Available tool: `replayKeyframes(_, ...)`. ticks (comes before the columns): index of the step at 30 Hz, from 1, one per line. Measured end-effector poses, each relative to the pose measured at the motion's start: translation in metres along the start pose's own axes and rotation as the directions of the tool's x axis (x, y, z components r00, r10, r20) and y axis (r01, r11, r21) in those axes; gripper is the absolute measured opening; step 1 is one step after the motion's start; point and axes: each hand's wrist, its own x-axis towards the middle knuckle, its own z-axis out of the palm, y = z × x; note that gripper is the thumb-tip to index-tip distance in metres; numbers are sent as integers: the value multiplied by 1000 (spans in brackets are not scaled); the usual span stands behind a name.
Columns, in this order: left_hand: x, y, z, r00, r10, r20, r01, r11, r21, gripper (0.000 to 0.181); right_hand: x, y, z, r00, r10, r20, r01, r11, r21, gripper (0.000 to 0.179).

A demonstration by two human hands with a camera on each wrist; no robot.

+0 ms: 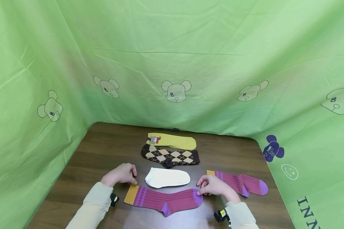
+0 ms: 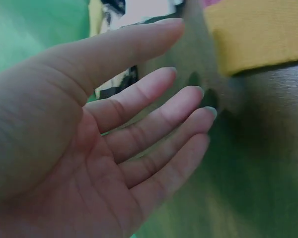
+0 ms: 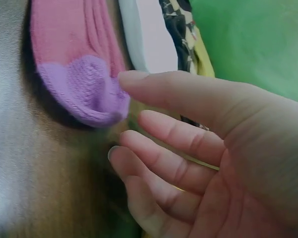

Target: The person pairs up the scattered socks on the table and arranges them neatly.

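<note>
A magenta ribbed sock (image 1: 154, 199) with a mustard cuff and purple toe lies flat near the front of the table. My left hand (image 1: 122, 174) is beside its mustard cuff (image 2: 263, 37); in the left wrist view the fingers are loosely bent, apart from the cuff, and hold nothing. At the other end is my right hand (image 1: 213, 185), its thumb tip right at the edge of the purple toe (image 3: 87, 89) and its other fingers relaxed with nothing between them. A white ankle sock (image 1: 167, 177) lies just behind, between the hands.
Behind the white sock lie a dark argyle sock (image 1: 172, 156) and a yellow sock (image 1: 175, 141) with an animal picture. A second magenta sock (image 1: 232, 181) rests right of my right hand, partly behind it. Green printed cloth (image 1: 176, 57) surrounds the wooden table (image 1: 103, 149).
</note>
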Motion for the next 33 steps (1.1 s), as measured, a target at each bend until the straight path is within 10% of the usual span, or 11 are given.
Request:
replayKeyframes(22, 22, 42, 7, 959, 200, -200, -213, 976, -41, 62, -8, -9, -24, 951, -10, -308, -23, 994, -104, 57)
replayKeyframes(33, 38, 70, 24, 939, 294, -178, -304, 952, -28, 76, -20, -6, -42, 915, 37, -401, -84, 991, -101, 62)
